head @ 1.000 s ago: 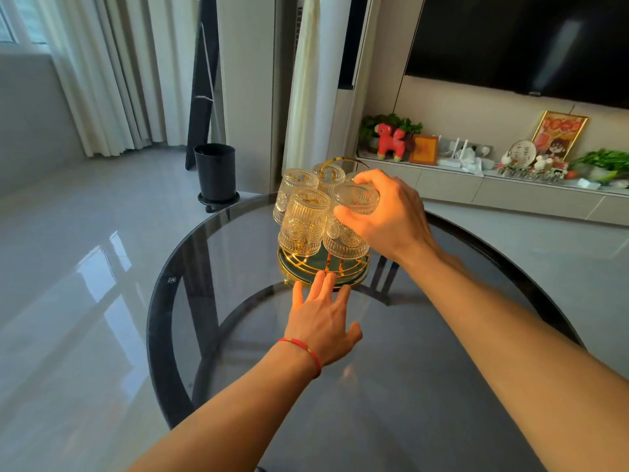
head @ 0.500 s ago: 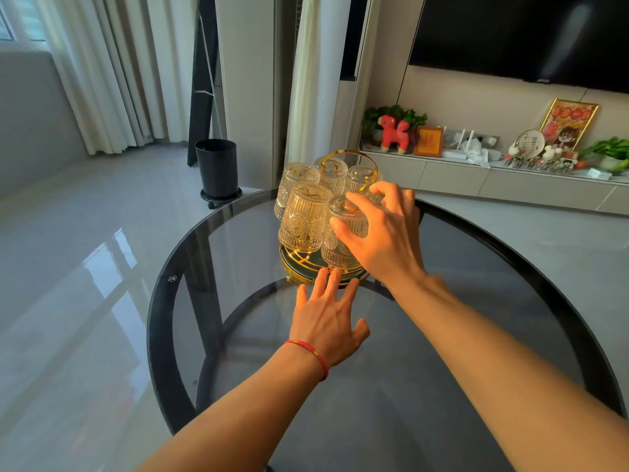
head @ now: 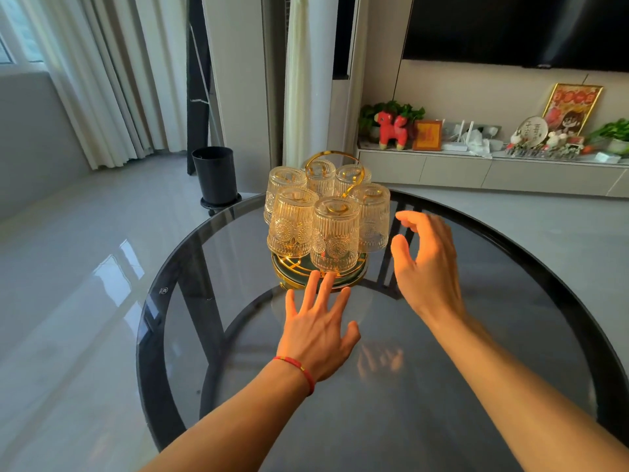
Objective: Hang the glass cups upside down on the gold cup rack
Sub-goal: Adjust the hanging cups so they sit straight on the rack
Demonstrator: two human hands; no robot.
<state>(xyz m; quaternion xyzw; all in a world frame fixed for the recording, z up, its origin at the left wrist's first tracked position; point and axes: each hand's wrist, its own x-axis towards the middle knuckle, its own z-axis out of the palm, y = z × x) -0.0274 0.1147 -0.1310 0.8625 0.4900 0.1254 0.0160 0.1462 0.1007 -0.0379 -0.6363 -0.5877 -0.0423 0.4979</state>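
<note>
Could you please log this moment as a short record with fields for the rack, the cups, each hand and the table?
rack: gold cup rack standing on the round glass table
cups: six glass cups, all upside down on the rack
left hand: open, flat on the table, fingers at the rack's base
right hand: open, empty, beside the cups, not touching
loose cups: none visible

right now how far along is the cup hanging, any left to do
Looks done: six glass cups hang upside down on the gold cup rack. Nothing is in hand: the right hand is open beside the cups, and the left hand lies flat by the rack's base. No loose cups show on the table.
</note>
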